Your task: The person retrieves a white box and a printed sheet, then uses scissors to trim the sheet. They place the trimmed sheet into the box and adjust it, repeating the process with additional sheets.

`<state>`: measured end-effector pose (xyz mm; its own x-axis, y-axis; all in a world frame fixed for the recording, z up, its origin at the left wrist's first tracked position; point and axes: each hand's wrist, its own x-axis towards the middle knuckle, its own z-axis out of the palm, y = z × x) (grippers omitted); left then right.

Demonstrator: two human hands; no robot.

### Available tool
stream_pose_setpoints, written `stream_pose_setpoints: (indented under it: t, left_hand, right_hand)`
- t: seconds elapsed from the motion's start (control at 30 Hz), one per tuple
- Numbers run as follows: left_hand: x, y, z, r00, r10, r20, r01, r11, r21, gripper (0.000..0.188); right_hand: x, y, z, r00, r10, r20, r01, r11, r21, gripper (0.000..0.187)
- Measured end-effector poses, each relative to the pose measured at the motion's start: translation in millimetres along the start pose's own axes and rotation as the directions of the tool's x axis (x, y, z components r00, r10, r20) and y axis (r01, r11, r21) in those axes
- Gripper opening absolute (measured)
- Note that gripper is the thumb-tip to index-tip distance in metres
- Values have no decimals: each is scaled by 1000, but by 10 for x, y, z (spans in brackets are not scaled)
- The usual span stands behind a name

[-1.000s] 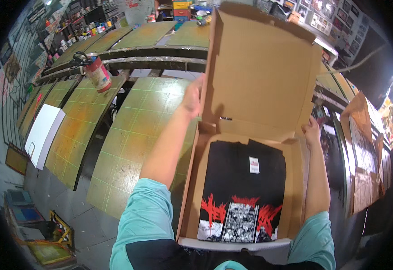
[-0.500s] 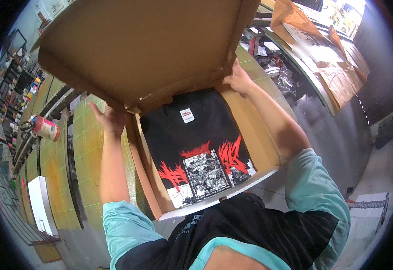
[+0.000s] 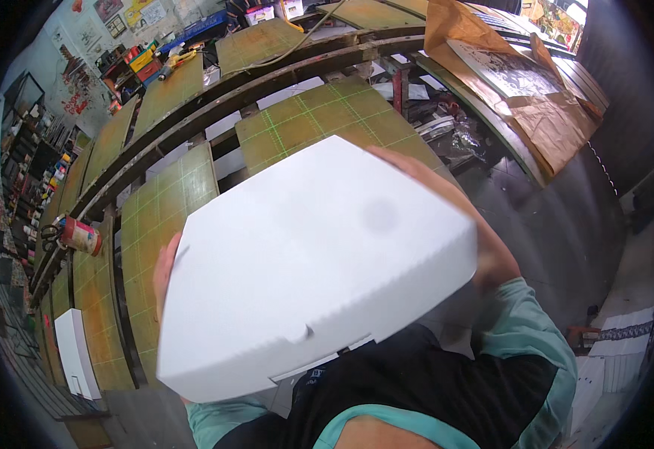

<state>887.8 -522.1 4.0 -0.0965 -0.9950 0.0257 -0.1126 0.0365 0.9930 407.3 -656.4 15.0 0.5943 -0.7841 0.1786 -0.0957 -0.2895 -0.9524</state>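
A white cardboard box (image 3: 304, 232) fills the middle of the view, tilted, its lid lowered over it. The lid's front flap hangs over the side nearest me, and a slot shows along that edge. The black T-shirt inside is hidden by the lid. My left hand (image 3: 166, 268) grips the box's left side, its fingers partly visible along the edge. On the far right side, my right hand (image 3: 398, 162) holds the box, most of its fingers hidden behind the lid.
Flat green-brown boards with grid lines (image 3: 327, 112) sit on dark rails beyond the box. A red-labelled can (image 3: 81, 236) with scissors stands left. Another white box (image 3: 76, 352) lies at lower left. Brown paper (image 3: 548, 123) covers a board at right.
The raised lid has come down toward me and now covers the T-shirt. Both hands stay at the box's sides, and the view has shifted to show more of the far boards.
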Motion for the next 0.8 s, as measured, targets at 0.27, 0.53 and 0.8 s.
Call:
stream_pose_setpoints:
  t: [0.27,0.53,0.8]
  left_hand:
    - [-1158,218,815,968,184,-172,-230,923,-307,84]
    - [-1904,-3,1726,803,135,-580,-157,987,12,116]
    - [-1882,94,1865,705,103,-701,-13,991,133,110]
  right_hand:
    - [-986,53,139,991,71,-111,-2,850,527,59]
    - [-1564,-89,533,968,-107,-229,150,973,178,94]
    - [-1795,194,516,962,-248,-115,221,954,-205,108]
